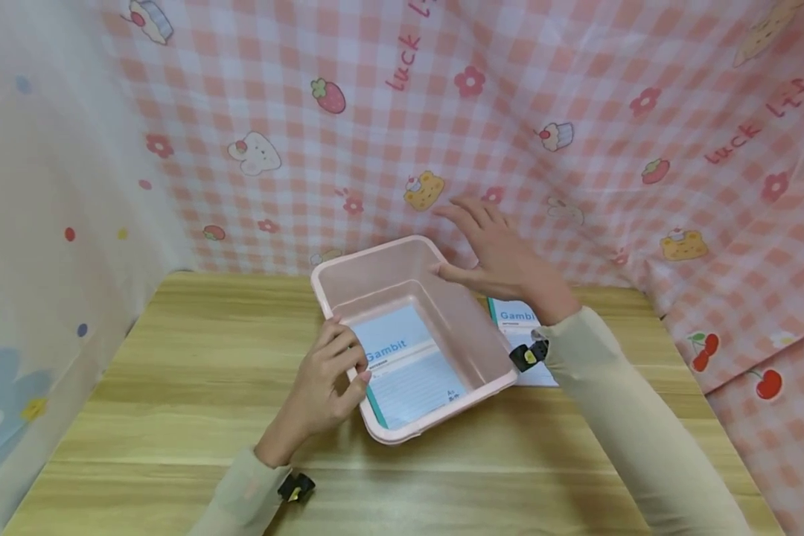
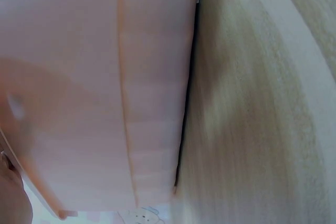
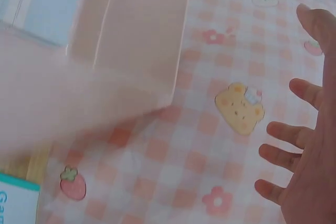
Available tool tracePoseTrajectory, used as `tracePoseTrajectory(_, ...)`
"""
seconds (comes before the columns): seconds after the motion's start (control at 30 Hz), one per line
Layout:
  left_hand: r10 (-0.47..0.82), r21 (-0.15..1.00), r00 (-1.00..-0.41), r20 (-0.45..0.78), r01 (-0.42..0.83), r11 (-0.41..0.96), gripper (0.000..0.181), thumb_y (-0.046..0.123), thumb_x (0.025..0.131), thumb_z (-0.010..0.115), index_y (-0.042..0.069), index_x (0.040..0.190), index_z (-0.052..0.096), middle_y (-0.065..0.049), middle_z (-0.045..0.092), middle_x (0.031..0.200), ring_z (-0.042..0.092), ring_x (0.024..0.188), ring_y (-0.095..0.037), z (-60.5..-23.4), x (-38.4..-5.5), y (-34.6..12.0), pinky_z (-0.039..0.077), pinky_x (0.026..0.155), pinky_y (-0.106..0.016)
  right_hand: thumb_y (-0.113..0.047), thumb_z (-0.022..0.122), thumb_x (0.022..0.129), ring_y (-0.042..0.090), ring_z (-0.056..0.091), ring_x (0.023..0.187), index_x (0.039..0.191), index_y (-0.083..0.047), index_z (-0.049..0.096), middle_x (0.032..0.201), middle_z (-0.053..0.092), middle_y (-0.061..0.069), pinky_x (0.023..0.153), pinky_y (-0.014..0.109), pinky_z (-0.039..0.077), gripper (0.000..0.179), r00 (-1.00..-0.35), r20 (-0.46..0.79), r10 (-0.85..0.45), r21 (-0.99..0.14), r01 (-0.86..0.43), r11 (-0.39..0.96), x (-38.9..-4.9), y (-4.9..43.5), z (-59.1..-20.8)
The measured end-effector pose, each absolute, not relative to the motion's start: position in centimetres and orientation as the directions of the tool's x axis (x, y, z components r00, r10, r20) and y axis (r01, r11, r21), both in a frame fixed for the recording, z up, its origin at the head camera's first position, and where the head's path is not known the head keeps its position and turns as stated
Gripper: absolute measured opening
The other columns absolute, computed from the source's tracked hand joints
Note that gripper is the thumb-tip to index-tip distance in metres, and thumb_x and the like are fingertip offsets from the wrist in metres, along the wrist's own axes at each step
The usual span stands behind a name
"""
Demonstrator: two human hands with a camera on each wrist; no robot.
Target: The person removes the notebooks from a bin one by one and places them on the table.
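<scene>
A pale pink plastic bin (image 1: 489,327) stands at an angle on the table. Inside it, flat on the bottom, lies a light blue "Gambit" notebook (image 1: 409,372) with a green spine. My left hand (image 1: 328,380) grips the bin's left rim, fingers curled over the edge; only a bit of that hand (image 2: 13,195) shows in the left wrist view. Above the bin's far right corner hovers my right hand (image 1: 496,257), fingers spread and holding nothing. The right wrist view shows these fingers (image 3: 286,134) apart from the bin wall (image 3: 142,35).
A second "Gambit" notebook (image 1: 512,313) lies on the table right of the bin, partly hidden by the bin and my right wrist. The wooden table (image 1: 228,357) meets a pink checked cloth (image 1: 375,149) behind and a white curtain (image 1: 60,186) at left.
</scene>
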State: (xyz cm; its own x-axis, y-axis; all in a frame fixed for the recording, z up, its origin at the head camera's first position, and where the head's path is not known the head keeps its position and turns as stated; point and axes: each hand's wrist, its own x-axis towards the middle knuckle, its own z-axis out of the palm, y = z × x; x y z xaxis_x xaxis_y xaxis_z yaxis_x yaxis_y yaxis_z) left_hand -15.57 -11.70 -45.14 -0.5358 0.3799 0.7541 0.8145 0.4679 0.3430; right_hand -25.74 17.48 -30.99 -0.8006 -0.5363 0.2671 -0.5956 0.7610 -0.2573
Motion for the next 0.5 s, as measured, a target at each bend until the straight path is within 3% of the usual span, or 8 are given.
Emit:
tracePoseTrajectory(0.2,0.381,0.360,-0.555,0.740,0.805,0.473,0.018,0.025,0.088,0.053,0.018,0.072,0.052,0.002,0.053,0.083,0.049,0.099,-0.021,-45.3,-15.5,-11.8,0.025,0.127,-0.050,-0.066,0.065,0.087,0.034,0.031,0.148,0.158,-0.030,0.033,0.160,0.035,0.007,0.119,0.065,0.024,0.086,-0.792,0.239,-0.562,-0.236,-0.609,0.757,-25.9,15.3,-31.2)
tracePoseTrajectory(0.37,0.384,0.370,-0.570,0.727,0.795,0.480,0.014,0.022,0.085,0.055,0.018,0.072,0.053,0.002,0.054,0.084,0.050,0.100,-0.021,-45.2,-15.4,-11.9,0.025,0.127,-0.051,-0.063,0.066,0.087,0.031,0.028,0.149,0.159,-0.030,0.030,0.162,0.031,0.006,0.119,0.065,0.026,0.088,-0.810,0.153,-0.566,-0.247,-0.586,0.772,-25.9,13.5,-31.5)
tracePoseTrajectory(0.5,0.387,0.366,-0.566,0.728,0.798,0.479,0.018,0.026,0.088,0.052,0.018,0.072,0.053,0.002,0.054,0.084,0.050,0.100,-0.021,-45.0,-15.4,-11.9,0.025,0.127,-0.051,-0.064,0.065,0.086,0.031,0.026,0.151,0.159,-0.030,0.029,0.163,0.029,0.008,0.118,0.067,0.027,0.088,-0.814,0.109,-0.570,-0.260,-0.577,0.774,-26.1,12.1,-32.0)
